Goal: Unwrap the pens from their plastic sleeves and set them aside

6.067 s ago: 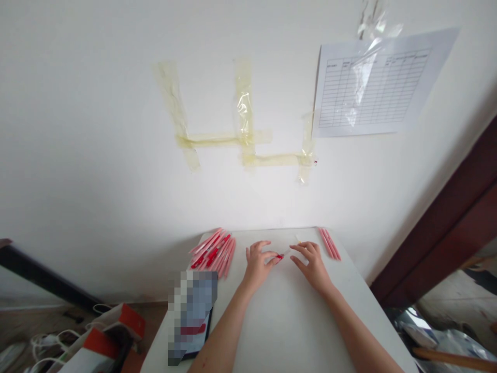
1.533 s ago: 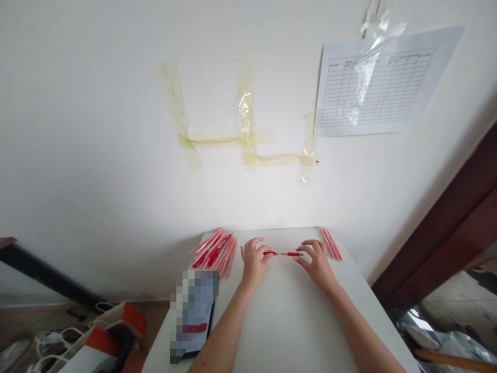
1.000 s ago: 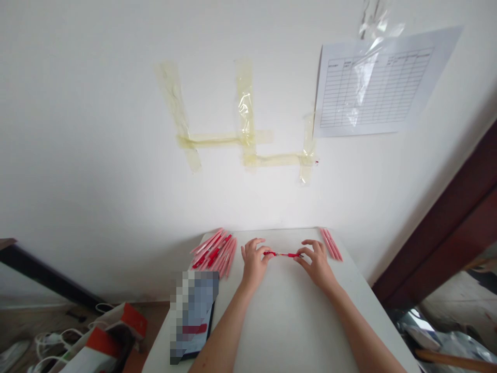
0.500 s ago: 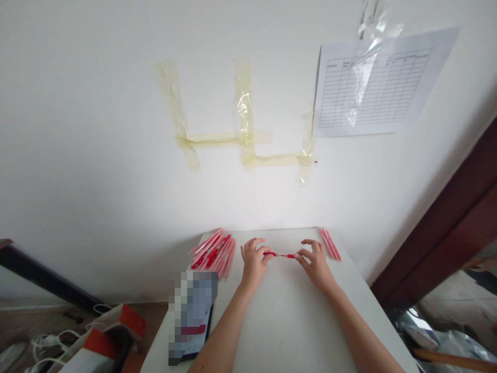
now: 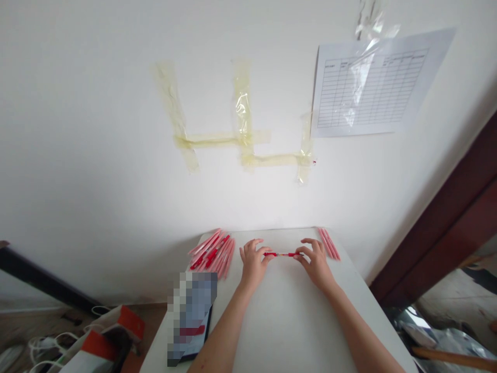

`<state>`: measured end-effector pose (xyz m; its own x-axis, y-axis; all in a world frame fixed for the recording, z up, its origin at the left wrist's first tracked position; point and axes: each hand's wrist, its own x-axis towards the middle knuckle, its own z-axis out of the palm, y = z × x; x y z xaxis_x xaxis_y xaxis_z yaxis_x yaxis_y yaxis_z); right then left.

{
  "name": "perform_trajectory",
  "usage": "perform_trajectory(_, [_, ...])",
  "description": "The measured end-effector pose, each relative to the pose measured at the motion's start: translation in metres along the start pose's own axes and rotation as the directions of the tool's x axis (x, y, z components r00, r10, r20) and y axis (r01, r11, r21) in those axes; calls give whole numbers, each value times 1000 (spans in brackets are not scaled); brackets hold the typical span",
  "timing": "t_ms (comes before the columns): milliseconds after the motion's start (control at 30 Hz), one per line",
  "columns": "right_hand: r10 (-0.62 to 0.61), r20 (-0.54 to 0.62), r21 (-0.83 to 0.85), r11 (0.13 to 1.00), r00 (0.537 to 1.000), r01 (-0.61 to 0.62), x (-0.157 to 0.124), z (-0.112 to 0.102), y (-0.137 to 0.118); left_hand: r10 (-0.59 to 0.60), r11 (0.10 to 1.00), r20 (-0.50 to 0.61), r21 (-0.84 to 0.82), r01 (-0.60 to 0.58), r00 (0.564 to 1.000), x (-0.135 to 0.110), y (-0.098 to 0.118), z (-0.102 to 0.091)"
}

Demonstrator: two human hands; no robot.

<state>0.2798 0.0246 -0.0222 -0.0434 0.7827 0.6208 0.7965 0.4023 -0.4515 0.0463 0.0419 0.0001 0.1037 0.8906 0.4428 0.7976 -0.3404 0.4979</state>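
Observation:
A red pen (image 5: 281,254) is held level between both hands above the white table (image 5: 287,321). My left hand (image 5: 253,262) pinches its left end and my right hand (image 5: 315,259) pinches its right end. A heap of several pink and red pens (image 5: 213,252) lies left of my left hand. A few pink pens (image 5: 329,243) lie side by side just right of my right hand.
A blurred-out phone or tablet (image 5: 191,316) lies at the table's left edge. A printed grid sheet (image 5: 370,85) and yellowed tape strips (image 5: 243,129) are on the wall behind. Red-and-white boxes (image 5: 103,339) and cables sit on the floor at left. A dark wooden frame (image 5: 446,228) stands right.
Six seconds ago the hands worked on small pen parts close together. Since then a whole red pen spans between them; over the last second the hands hardly moved.

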Motion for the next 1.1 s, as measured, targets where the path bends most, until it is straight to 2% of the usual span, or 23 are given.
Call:
perform_trajectory(533, [15,62,-122,992,998,-7,-1,1,-7,16,999,-22,37,-15,1000,1,5,-6])
perform_trajectory(767, [6,1,-165,986,1000,-6,-2,4,-3,-30,999,-37,10,30,999,1,4,-5])
perform_trajectory(933, [-88,-29,-147,986,996,83,-1,-1,-9,-41,999,-17,-5,41,999,0,3,-3])
perform_trajectory(1100, [-199,68,-64,977,978,203,1,-2,-24,-24,1000,10,-14,24,1000,-2,6,-1])
